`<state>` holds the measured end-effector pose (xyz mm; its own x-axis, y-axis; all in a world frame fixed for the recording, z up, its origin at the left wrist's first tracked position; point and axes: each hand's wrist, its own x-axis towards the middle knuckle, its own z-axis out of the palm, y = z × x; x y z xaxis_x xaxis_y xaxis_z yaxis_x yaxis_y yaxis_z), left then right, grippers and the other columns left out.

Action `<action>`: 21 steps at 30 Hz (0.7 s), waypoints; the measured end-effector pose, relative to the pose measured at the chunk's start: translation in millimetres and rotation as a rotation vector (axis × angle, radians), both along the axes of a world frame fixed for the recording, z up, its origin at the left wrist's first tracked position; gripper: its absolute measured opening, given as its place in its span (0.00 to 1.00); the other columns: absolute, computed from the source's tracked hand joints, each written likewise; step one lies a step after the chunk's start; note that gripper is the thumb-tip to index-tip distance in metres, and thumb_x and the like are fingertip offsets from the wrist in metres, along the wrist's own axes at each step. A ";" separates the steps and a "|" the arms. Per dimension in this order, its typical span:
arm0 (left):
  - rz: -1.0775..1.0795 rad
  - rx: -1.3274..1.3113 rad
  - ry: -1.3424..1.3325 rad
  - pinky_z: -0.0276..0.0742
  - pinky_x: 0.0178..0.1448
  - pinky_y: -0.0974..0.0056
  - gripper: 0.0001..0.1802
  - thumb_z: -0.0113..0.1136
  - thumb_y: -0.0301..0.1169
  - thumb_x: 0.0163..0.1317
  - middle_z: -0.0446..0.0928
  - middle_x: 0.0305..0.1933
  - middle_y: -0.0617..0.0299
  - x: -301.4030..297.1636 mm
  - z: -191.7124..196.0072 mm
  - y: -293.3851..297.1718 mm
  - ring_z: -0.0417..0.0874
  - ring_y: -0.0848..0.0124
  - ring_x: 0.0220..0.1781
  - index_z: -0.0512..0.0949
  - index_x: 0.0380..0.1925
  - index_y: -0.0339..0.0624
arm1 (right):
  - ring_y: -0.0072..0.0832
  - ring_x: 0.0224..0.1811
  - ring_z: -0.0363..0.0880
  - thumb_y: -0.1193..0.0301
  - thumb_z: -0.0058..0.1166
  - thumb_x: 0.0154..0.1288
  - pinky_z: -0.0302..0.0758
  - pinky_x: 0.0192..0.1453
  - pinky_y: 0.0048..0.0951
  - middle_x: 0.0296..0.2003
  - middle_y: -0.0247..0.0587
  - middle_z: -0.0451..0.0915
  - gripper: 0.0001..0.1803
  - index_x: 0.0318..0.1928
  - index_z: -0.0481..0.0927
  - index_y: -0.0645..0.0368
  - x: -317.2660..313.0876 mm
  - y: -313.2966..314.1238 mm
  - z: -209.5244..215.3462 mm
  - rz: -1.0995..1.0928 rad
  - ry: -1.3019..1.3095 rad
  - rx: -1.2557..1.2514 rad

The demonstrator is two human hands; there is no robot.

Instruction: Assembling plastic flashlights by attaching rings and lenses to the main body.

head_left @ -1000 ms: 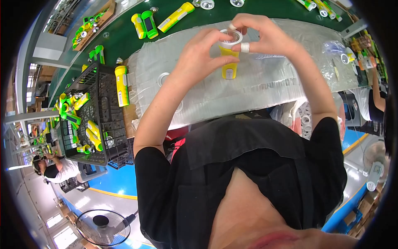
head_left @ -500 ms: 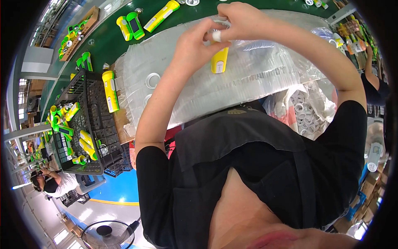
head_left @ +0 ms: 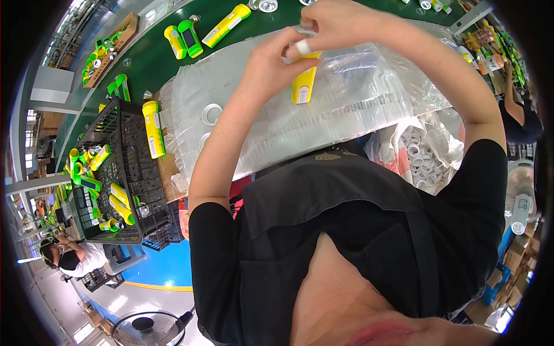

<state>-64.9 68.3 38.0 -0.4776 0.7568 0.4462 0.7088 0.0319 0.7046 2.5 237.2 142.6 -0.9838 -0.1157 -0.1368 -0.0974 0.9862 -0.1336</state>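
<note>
My left hand point(head_left: 270, 64) is closed round the head end of a yellow flashlight point(head_left: 302, 87), whose lower end hangs toward me over the plastic-covered work surface. From the far side my right hand point(head_left: 332, 24) grips a white ring at that same head end, the fingers curled over it. Between the hands the ring is mostly hidden. A white wrap point(head_left: 302, 47) shows on one finger there. Left of my left hand lies a loose white ring point(head_left: 212, 114), and another sits partly behind my forearm. A stack of clear discs point(head_left: 352, 62) lies right of the flashlight.
A black crate point(head_left: 124, 167) with yellow-green flashlights stands at the left, one flashlight point(head_left: 153, 130) beside it. More flashlights point(head_left: 226, 26) lie on the green bench. A bag of white rings point(head_left: 422, 158) is at the right front. A fan point(head_left: 144, 328) and other people are farther off.
The flashlight has tilted slightly, its lower end shifting a little left. My right hand has turned a little at the ring. Both hands keep their grip.
</note>
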 end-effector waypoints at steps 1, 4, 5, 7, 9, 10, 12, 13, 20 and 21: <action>-0.008 0.018 -0.007 0.80 0.46 0.65 0.19 0.74 0.29 0.51 0.82 0.38 0.63 0.3 -1.5 1.7 0.83 0.70 0.39 0.76 0.40 0.42 | 0.49 0.39 0.82 0.42 0.56 0.55 0.77 0.40 0.42 0.35 0.59 0.82 0.33 0.36 0.81 0.65 2.5 10.6 -10.9 -0.007 0.000 -0.001; -0.056 0.041 0.003 0.80 0.46 0.66 0.19 0.75 0.30 0.51 0.82 0.37 0.63 2.3 -1.0 -2.0 0.82 0.71 0.38 0.76 0.40 0.42 | 0.49 0.36 0.82 0.44 0.56 0.55 0.76 0.40 0.44 0.33 0.58 0.81 0.31 0.33 0.80 0.65 -0.6 14.3 -16.2 0.194 0.038 -0.139; -0.055 0.038 0.000 0.80 0.46 0.66 0.19 0.75 0.30 0.51 0.82 0.37 0.63 0.8 -2.5 -1.8 0.82 0.71 0.38 0.76 0.40 0.42 | 0.49 0.36 0.82 0.43 0.57 0.54 0.76 0.40 0.44 0.32 0.58 0.81 0.31 0.33 0.80 0.65 0.9 5.4 -19.2 0.050 0.069 -0.070; -0.007 0.036 0.040 0.80 0.45 0.66 0.20 0.75 0.31 0.50 0.82 0.36 0.64 -6.6 -3.5 2.9 0.82 0.72 0.37 0.77 0.40 0.42 | 0.49 0.35 0.81 0.42 0.59 0.52 0.76 0.40 0.43 0.31 0.58 0.81 0.33 0.35 0.80 0.65 -3.6 -0.3 -20.0 -0.092 0.093 0.000; 0.023 -0.011 0.034 0.79 0.43 0.67 0.20 0.76 0.31 0.50 0.82 0.36 0.65 -4.4 -3.0 2.0 0.81 0.73 0.36 0.77 0.40 0.42 | 0.49 0.35 0.81 0.42 0.59 0.52 0.77 0.40 0.43 0.31 0.58 0.81 0.33 0.36 0.81 0.65 -1.0 4.6 -8.2 -0.029 0.038 -0.071; 0.033 0.022 0.033 0.78 0.42 0.68 0.20 0.76 0.31 0.49 0.82 0.35 0.64 -3.3 -3.8 0.5 0.80 0.73 0.35 0.76 0.40 0.42 | 0.49 0.34 0.81 0.42 0.59 0.52 0.77 0.40 0.43 0.31 0.58 0.81 0.33 0.37 0.81 0.65 1.3 4.9 -5.1 0.040 -0.024 -0.145; 0.023 0.057 0.038 0.78 0.42 0.68 0.20 0.76 0.32 0.49 0.82 0.35 0.64 -0.9 -1.3 6.0 0.80 0.73 0.34 0.76 0.39 0.42 | 0.48 0.34 0.82 0.41 0.58 0.52 0.77 0.38 0.42 0.31 0.58 0.81 0.35 0.38 0.81 0.66 -6.1 35.0 -35.1 0.320 0.190 -0.425; 0.024 0.038 0.084 0.78 0.41 0.68 0.20 0.76 0.32 0.49 0.82 0.35 0.64 -0.4 -0.7 6.0 0.80 0.73 0.34 0.76 0.39 0.42 | 0.48 0.35 0.82 0.42 0.59 0.52 0.77 0.39 0.42 0.32 0.59 0.81 0.35 0.38 0.81 0.67 -8.1 31.2 -32.8 0.255 0.095 -0.285; 0.032 0.074 0.084 0.76 0.40 0.68 0.20 0.76 0.32 0.48 0.82 0.36 0.66 3.6 -4.3 4.8 0.79 0.73 0.34 0.76 0.39 0.43 | 0.51 0.33 0.82 0.42 0.58 0.53 0.78 0.36 0.43 0.29 0.57 0.82 0.33 0.33 0.82 0.66 7.0 -1.1 -8.1 0.050 0.209 -0.297; 0.025 0.105 0.068 0.76 0.40 0.68 0.20 0.76 0.31 0.48 0.82 0.36 0.66 6.4 -2.5 5.1 0.79 0.73 0.34 0.77 0.39 0.43 | 0.52 0.31 0.82 0.36 0.55 0.52 0.78 0.35 0.44 0.26 0.56 0.81 0.37 0.29 0.83 0.65 9.6 10.9 -24.3 0.267 0.527 -0.726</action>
